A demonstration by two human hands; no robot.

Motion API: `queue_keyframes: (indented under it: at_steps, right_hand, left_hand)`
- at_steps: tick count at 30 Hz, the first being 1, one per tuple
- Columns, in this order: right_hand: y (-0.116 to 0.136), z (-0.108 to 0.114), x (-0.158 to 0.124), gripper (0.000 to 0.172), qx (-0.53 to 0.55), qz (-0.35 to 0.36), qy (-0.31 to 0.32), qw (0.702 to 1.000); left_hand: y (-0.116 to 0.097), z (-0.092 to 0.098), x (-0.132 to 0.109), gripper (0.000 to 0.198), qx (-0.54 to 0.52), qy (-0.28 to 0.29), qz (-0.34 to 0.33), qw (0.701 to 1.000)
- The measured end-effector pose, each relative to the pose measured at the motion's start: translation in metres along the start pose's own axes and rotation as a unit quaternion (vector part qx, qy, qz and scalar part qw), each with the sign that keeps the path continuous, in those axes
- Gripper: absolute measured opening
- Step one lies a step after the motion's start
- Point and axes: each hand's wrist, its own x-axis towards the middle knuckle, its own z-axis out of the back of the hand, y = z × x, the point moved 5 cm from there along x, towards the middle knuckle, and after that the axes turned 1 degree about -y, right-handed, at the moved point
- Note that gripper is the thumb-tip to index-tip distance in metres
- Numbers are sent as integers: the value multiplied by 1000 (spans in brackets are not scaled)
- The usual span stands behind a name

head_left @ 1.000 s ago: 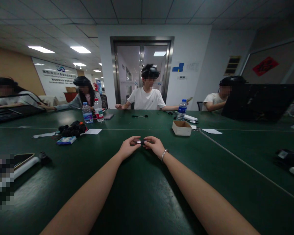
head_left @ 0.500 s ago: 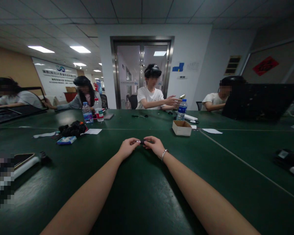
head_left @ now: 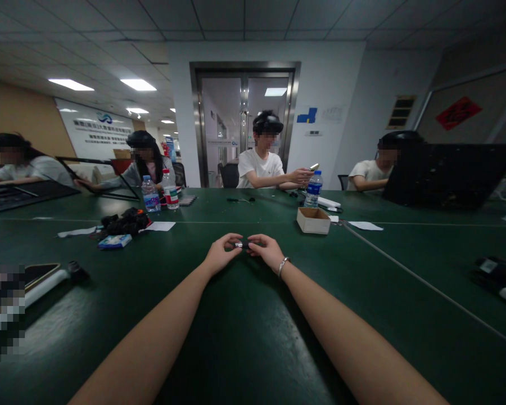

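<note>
A small black stick with a silver end, which looks like a USB flash drive (head_left: pixel 245 245), is held just above or on the green table. My right hand (head_left: pixel 266 251), with a silver bracelet at its wrist, pinches the black end between thumb and fingers. My left hand (head_left: pixel 220 252) is at the silver end, its index finger raised and apart from the thumb. The silver end shows between those fingertips; whether the left thumb touches it I cannot tell.
An open cardboard box (head_left: pixel 313 221) stands ahead to the right, near a water bottle (head_left: pixel 313 190). Left are a black cable heap (head_left: pixel 124 222), a blue-white packet (head_left: pixel 115 241) and two bottles. A person (head_left: pixel 263 163) opposite holds a phone-like object. A monitor (head_left: pixel 447 174) stands right.
My left index finger has lifted away from the thumb, baring more of the silver end. My right hand stays put. Across the table, a person's hands have closed in around the phone-like object.
</note>
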Motion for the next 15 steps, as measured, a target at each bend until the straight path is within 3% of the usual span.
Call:
queue_keyframes:
  at_steps: [5, 15]
  right_hand:
    - [0, -1, 0, 22, 4, 2, -2, 1000]
    - [-1, 0, 1, 26, -1, 13, 7, 1000]
  left_hand:
    - [6, -1, 3, 29, 6, 2, 5, 1000]
    - [11, -3, 4, 41, -7, 13, 41, 999]
